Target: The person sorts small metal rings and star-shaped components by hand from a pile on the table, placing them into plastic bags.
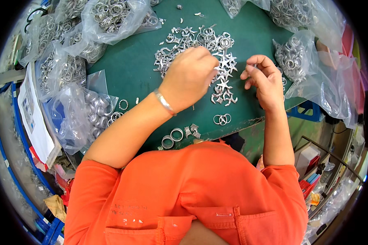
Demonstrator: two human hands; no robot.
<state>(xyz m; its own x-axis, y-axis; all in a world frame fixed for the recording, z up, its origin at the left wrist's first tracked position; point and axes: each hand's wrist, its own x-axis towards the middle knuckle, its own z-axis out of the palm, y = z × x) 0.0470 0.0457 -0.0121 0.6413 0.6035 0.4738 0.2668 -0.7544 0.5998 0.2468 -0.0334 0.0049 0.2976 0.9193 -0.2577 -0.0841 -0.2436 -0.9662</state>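
My left hand (189, 77), with a silver bangle (164, 102) at its wrist, reaches over a pile of small silver metal rings and shaped pieces (206, 37). Its fingers curl inward and look closed; whatever is between them is hidden. Just right of the pile, my right hand (265, 83) is raised with bent fingers, thumb and index close together. Anything in that pinch is too small to make out. Between the two hands lie star-shaped metal pieces (223, 84) and curved ones (224, 98) in a loose column.
Clear plastic bags of silver rings line the left (63, 71), top (114, 18) and right (292, 57) of the green table (131, 73). Near the front edge are two wide rings (167, 142), small jagged pieces (192, 130) and joined rings (222, 119). A blue stool (306, 111) stands right.
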